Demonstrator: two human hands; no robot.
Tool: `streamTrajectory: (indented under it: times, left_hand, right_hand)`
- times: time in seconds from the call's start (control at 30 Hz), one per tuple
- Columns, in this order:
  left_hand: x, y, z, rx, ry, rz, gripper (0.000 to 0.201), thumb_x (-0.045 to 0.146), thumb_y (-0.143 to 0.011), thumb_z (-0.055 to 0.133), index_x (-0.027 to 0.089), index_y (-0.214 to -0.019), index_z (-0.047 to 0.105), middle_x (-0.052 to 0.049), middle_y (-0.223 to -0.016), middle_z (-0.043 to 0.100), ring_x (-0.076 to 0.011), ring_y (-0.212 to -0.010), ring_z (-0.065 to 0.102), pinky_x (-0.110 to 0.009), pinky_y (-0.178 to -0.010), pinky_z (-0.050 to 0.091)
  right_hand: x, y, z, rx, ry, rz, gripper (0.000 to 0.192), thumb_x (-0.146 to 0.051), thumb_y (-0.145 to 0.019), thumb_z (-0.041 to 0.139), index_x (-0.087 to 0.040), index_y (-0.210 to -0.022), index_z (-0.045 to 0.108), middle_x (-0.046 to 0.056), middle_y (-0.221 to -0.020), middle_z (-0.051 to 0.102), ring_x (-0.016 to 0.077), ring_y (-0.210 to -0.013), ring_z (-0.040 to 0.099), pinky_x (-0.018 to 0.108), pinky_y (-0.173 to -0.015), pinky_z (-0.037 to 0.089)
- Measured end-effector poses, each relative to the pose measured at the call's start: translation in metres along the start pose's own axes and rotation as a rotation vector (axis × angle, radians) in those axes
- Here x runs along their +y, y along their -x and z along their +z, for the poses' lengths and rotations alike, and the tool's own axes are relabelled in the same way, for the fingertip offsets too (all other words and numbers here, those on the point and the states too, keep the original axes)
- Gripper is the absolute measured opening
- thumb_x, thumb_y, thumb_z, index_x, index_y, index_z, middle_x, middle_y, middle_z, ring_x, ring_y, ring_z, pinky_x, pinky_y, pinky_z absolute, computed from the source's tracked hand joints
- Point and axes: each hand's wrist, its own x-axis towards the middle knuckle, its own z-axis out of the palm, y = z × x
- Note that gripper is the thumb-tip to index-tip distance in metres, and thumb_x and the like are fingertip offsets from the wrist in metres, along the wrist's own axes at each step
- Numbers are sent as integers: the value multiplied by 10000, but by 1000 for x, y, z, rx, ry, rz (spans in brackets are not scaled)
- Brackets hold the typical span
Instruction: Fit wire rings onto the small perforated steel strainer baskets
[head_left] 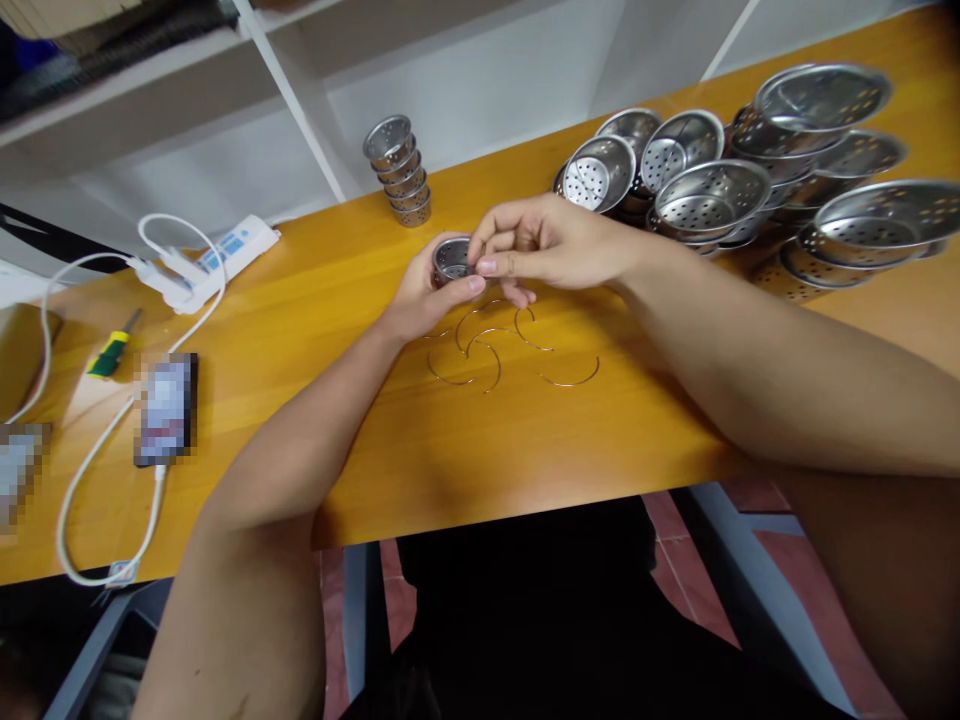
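A small perforated metal cup (450,256) is gripped in my left hand (417,298), its open mouth facing up and towards me. My right hand (547,245) is closed in a pinch at the cup's right rim. Whatever lies between its thumb and forefinger is too small to make out. Several thin curved wires (574,384) are scattered on the table just below both hands. Behind the cup rises a stack of similar small perforated cups (409,185).
Stacks of larger perforated metal bowls (712,200) crowd the right rear of the wooden table (450,460). On the left lie a power strip (232,255), a green-and-yellow screwdriver (110,352), and a phone (166,408) on a looping white cable (67,500). White shelving (450,90) stands behind.
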Motion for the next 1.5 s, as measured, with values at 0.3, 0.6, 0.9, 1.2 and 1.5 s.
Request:
streamTrajectory:
  times: [0.3,0.6,0.9,1.2,1.5]
  left_hand:
    - [4,0,2,-14,-54,7,939,909,-804,1104,292,-1434,783,-46,-1210,851,-266,-1142,880,-502,-1098,766]
    - [12,1,10,12,-96,-9,911,833,-831,1130,273,-1431,736,-76,-1262,879,-300,-1258,876,-537,-1207,731]
    - [0,3,-1,55,-139,-13,906,826,-826,1136,274,-1444,768,-70,-1217,885,-300,-1261,877,-557,-1217,746]
    - [-2,2,0,20,-113,-10,830,789,-884,1115,276,-1431,759,-80,-1252,889,-297,-1245,889,-546,-1191,747]
    - [4,4,0,23,-119,-22,834,803,-860,1126,277,-1399,767,-64,-1202,879,-270,-1190,884,-517,-1154,752]
  right_hand:
    - [-5,0,6,80,82,76,534,-712,-1032,1082,-274,-1083,780,-49,-749,804,113,-539,662,235,-501,521]
    - [-6,-2,8,137,64,104,657,-815,-937,1107,-260,-1042,771,-21,-673,798,139,-469,674,248,-458,537]
    - [-5,-6,22,183,-12,98,659,-795,-938,1118,-276,-1042,726,-19,-712,804,164,-524,711,275,-512,636]
    - [1,-4,19,200,31,121,619,-797,-996,1070,-301,-1039,704,-24,-722,799,186,-589,718,314,-557,645]
    - [2,-5,15,148,15,143,693,-820,-997,1065,-256,-1078,669,-50,-708,753,131,-602,697,257,-625,629]
